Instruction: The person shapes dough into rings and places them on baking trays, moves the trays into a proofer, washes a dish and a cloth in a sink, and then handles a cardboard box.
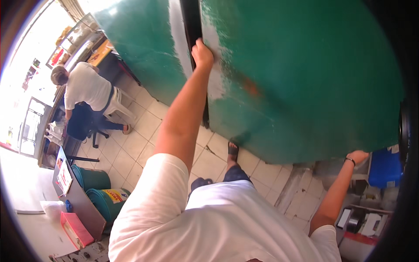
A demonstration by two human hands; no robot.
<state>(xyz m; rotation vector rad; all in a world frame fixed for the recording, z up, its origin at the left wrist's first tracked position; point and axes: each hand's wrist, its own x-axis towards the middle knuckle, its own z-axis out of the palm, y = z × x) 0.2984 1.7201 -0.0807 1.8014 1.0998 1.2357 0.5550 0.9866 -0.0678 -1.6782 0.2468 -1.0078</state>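
A large green panel (305, 83) with whitish worn patches and a rusty mark fills the upper right. My left hand (203, 53) is closed round its left edge, beside a dark gap that parts it from a second green panel (135, 48). At the lower right, my right hand (358, 156), with a dark band on the wrist, holds the bottom edge of the same panel; its fingers are partly hidden there. The panel leans over the tiled floor in front of me.
To the left a person (89, 87) in a white shirt sits on a white plastic chair (120, 107) at a counter. Green buckets (107, 201) and a pink tray (76, 229) are at the lower left. A blue container (385, 168) and metal bins stand near my right hand.
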